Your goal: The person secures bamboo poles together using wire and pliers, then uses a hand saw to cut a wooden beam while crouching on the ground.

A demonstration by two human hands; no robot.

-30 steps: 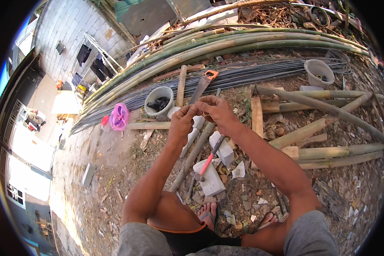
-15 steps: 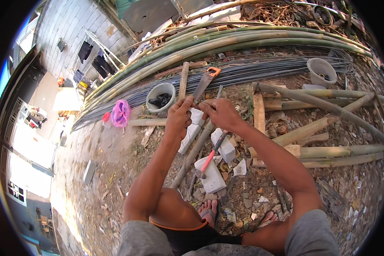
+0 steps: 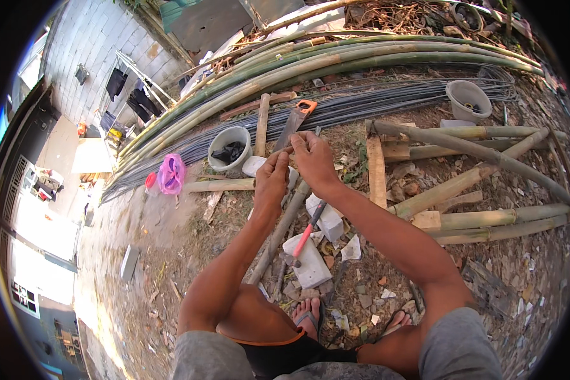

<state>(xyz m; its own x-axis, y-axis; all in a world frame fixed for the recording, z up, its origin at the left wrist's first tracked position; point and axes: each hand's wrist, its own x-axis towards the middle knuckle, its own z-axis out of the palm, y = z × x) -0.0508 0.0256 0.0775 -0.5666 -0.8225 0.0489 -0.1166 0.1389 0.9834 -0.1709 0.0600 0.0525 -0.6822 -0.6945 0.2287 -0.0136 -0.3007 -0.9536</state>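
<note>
Through the head camera, I see the left bare hand [image 3: 273, 179] and right bare hand [image 3: 315, 163] close together, fingers curled and pinched, though I cannot tell whether they grip anything. Just beyond them lies an orange-handled steel handsaw [image 3: 292, 123]; nearer, a red-and-black-handled hammer [image 3: 304, 240] rests across pale, rectangular concrete blocks [image 3: 313, 266].

You have bright daylight; glare whitens the ground [image 3: 102, 329] at lower left; bamboo poles [image 3: 386, 49] bow with fisheye distortion; the corners fall black.
</note>
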